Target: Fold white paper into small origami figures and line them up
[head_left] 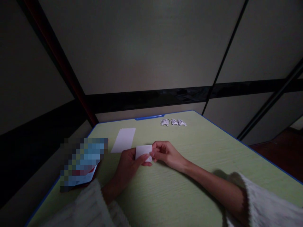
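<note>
Between my two hands is a small white folded paper (143, 150), roughly square, held above the table. My left hand (129, 162) grips it from the left, thumb lying across its front and fingers behind. At the paper's right edge, my right hand (167, 153) pinches with thumb and bent forefinger. Beyond my left hand, white paper sheets (124, 138) lie flat on the table. Farther back to the right sit three small folded paper figures (174, 122) in a row.
The light green table (189, 189) has a blue rim and a blue strip (149, 117) at its far edge. On the left lies a flat, partly pixelated colourful item (87, 167). Cabinet panels (146, 47) stand right behind the table.
</note>
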### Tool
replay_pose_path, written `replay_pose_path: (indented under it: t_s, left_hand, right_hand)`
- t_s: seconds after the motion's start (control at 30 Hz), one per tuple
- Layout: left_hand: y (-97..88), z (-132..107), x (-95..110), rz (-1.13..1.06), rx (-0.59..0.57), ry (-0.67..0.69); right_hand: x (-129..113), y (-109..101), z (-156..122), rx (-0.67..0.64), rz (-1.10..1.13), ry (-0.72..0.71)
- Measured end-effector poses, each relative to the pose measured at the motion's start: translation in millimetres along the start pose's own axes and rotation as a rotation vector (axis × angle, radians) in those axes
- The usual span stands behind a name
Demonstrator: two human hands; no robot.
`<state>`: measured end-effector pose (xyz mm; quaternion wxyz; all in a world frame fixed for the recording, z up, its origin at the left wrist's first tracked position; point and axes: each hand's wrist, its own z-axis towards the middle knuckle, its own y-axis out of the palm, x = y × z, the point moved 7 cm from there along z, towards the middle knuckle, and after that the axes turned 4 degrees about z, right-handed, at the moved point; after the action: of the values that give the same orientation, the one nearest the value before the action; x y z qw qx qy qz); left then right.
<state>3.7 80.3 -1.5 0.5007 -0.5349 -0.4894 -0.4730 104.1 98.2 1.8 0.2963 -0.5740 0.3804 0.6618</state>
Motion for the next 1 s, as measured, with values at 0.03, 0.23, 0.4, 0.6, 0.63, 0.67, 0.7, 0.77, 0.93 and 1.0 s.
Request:
replay_pose_path:
  t_s: [0.03,0.23,0.4,0.6,0.63,0.67,0.7,0.77,0.93,1.0]
  left_hand:
    - [0.0,0,0,0.007,0.002,-0.002]
    - [0.6,-1,-3,0.005,0.009,-0.041]
    - [0.2,1,-3,-0.035,-0.004,-0.023]
    - [4.2,4,-9,0.019,-0.086,-0.013]
    - [4.7,4,-10,0.019,-0.096,-0.014]
    - [5.0,4,-11,0.019,-0.103,-0.013]
    - [5.0,4,-11,0.021,-0.104,-0.008]
    - [4.1,4,-10,0.024,-0.092,0.007]
    - [1.1,3,-5,0.032,-0.049,0.028]
    - [0.3,2,-4,0.029,-0.040,0.025]
  right_hand:
    - [0,0,0,0.002,-0.025,-0.007]
    - [1,-3,-1,0.018,-0.122,-0.060]
    - [4,-7,2,0.053,-0.084,-0.033]
    - [6,-3,1,0.014,-0.153,-0.006]
    - [6,-4,0,0.027,-0.169,-0.008]
    - [5,-4,-1,0.044,-0.180,-0.013]
    - [4,-4,-1,0.062,-0.188,-0.020]
    - [2,-5,-1,0.091,-0.200,-0.027]
    - [5,-6,3,0.096,-0.113,0.010]
    - [5,-6,4,0.090,-0.028,-0.002]
